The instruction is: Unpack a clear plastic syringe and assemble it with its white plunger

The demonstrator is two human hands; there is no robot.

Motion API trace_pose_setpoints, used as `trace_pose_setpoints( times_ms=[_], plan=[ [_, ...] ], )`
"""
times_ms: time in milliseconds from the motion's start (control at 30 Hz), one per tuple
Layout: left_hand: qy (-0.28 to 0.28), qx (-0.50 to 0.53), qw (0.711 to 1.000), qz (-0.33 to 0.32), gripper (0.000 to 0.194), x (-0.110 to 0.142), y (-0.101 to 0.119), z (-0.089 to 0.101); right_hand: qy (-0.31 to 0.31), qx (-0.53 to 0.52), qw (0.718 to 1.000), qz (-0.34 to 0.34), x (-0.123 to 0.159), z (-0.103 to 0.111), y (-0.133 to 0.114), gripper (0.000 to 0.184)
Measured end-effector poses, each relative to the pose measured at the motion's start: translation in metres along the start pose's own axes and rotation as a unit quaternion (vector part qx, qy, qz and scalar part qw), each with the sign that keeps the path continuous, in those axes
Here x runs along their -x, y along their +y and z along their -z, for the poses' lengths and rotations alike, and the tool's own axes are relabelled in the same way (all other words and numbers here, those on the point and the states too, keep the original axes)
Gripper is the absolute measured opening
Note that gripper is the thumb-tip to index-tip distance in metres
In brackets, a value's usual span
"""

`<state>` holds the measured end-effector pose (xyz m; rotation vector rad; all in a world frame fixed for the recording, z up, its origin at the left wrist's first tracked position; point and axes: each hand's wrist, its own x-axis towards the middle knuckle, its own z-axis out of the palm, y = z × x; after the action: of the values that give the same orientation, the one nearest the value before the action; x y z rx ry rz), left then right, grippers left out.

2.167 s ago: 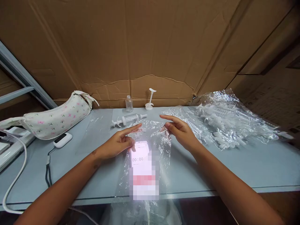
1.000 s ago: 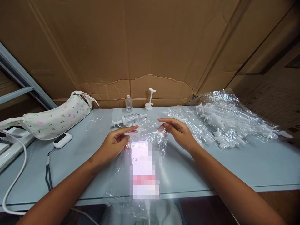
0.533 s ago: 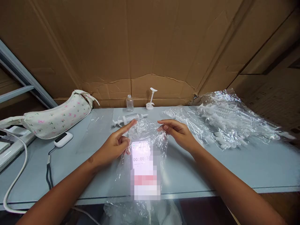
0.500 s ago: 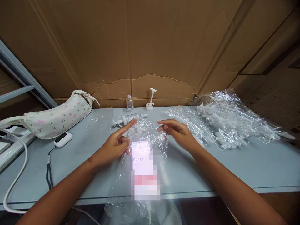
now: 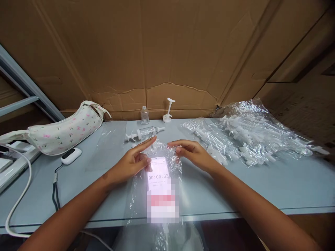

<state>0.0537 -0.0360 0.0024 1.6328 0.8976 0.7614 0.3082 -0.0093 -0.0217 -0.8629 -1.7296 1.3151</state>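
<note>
A clear plastic bag (image 5: 171, 170) lies spread between my hands, draped over a phone (image 5: 158, 170) whose lit screen shows a timer. My left hand (image 5: 133, 160) grips the bag's left side, index finger stretched out and the other fingers curled. On the opposite side, my right hand (image 5: 195, 153) has its thumb and fingers closed at the bag's upper edge. Just beyond lies a clear ribbed cylinder with white end pieces (image 5: 146, 132). A small clear bottle (image 5: 144, 115) and a white pump-like part (image 5: 169, 111) stand upright at the back. Whitish contents near the left fingertips are partly hidden.
Clear bags of white plastic parts (image 5: 251, 132) are heaped on the right. A floral pouch (image 5: 65, 129), a white device with a strap (image 5: 71, 156) and a white cable (image 5: 26, 188) occupy the left. Cardboard (image 5: 167, 52) walls the back; a flat clear bag (image 5: 107, 146) lies left of centre.
My right hand has moved left and slightly down, drawing the bag's edge along. My left hand has shifted slightly right. The cylinder is now less covered, and the phone's timer reads a different value.
</note>
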Motion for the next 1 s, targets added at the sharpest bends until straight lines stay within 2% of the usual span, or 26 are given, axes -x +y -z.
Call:
trace_pose_setpoints(
  times_ms=[167, 367, 533, 633, 733, 833, 900, 1000],
  plan=[
    [0.028, 0.014, 1.0, -0.001, 0.065, 0.0, 0.001, 0.0, -0.019, -0.001, 1.0, -0.002, 0.003, 0.0, -0.003, 0.042],
    [0.038, 0.024, 0.999, 0.013, 0.073, 0.0, 0.003, -0.001, -0.013, 0.049, 0.998, 0.045, 0.004, 0.0, -0.007, 0.047],
    [0.056, 0.013, 0.998, 0.006, 0.074, 0.001, 0.004, -0.001, -0.041, 0.033, 0.998, 0.018, 0.006, 0.003, -0.008, 0.055],
    [0.11, 0.019, 0.994, -0.02, 0.076, 0.001, 0.005, 0.002, -0.062, -0.004, 0.998, 0.028, 0.006, 0.005, -0.007, 0.062],
    [0.168, 0.027, 0.984, -0.044, 0.078, 0.0, 0.006, 0.007, -0.089, -0.031, 0.995, 0.038, 0.006, 0.004, -0.007, 0.054],
    [0.197, 0.039, 0.977, -0.075, 0.08, -0.001, 0.005, 0.009, -0.12, -0.024, 0.992, 0.015, 0.007, 0.003, -0.009, 0.054],
    [0.194, 0.045, 0.976, -0.089, 0.081, -0.001, 0.003, 0.009, -0.115, -0.018, 0.993, -0.005, 0.007, 0.002, -0.01, 0.057],
    [0.144, 0.041, 0.986, -0.075, 0.077, 0.0, 0.001, 0.008, -0.061, -0.003, 0.998, -0.019, 0.008, 0.003, -0.011, 0.06]
  ],
)
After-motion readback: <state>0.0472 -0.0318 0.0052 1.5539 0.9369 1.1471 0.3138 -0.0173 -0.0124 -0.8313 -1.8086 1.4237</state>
